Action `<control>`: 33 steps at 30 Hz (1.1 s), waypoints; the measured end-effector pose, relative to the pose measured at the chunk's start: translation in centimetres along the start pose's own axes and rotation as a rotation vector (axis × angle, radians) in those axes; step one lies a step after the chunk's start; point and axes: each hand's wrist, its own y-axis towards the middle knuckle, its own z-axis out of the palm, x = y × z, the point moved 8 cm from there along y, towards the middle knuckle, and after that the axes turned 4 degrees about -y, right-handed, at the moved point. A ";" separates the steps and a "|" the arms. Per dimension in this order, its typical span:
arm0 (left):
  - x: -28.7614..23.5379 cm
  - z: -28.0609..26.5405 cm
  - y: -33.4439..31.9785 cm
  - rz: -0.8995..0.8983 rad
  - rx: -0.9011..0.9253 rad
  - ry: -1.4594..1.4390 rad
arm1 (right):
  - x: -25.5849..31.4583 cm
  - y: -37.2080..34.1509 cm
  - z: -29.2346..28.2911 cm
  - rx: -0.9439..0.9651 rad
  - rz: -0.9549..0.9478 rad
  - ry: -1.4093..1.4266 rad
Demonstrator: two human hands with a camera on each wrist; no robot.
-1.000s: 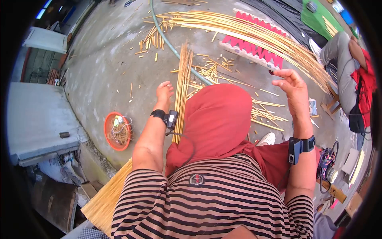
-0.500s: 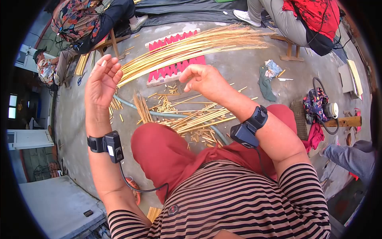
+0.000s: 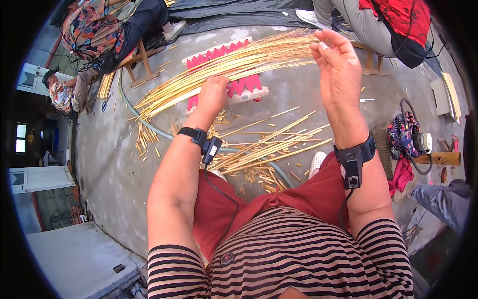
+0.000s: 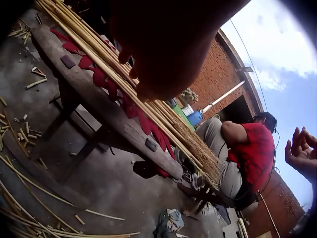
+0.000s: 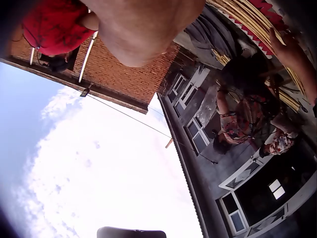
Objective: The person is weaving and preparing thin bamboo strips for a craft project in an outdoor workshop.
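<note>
Left hand (image 3: 213, 94), hold unclear, is touching long yellow plant stalks (image 3: 224, 65) running rightward toward the empty, loosely curled right hand (image 3: 340, 67).

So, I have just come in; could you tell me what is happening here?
Long stalks lie across a wooden bench. A person's left hand is at these stalks; I cannot tell whether it grips any. The right hand is raised, with nothing visible in it. Loose stalks and short pieces lie on the floor.
</note>
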 end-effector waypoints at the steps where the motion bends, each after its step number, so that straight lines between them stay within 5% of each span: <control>1: -0.6 0.2 0.2 -0.012 0.004 0.060 | 0.9 0.8 -1.1 -0.050 -0.034 0.010; 7: -1.9 2.5 1.5 -0.049 0.101 0.329 | 2.8 2.7 -5.0 -0.196 -0.058 0.060; 17: -0.9 2.3 2.0 -0.176 0.063 0.223 | 1.8 2.4 -5.2 -0.187 0.014 0.090; 21: -1.3 -1.7 2.9 -0.137 0.017 0.125 | 1.3 1.8 -5.0 -0.202 0.072 0.105; 30: -0.6 -10.9 -0.7 -0.386 -0.070 -0.328 | -9.1 -5.5 -1.1 0.060 0.724 0.065; 33: -1.2 -12.6 -2.4 -0.401 -0.030 -0.318 | -7.6 -4.1 -0.6 0.034 0.559 -0.002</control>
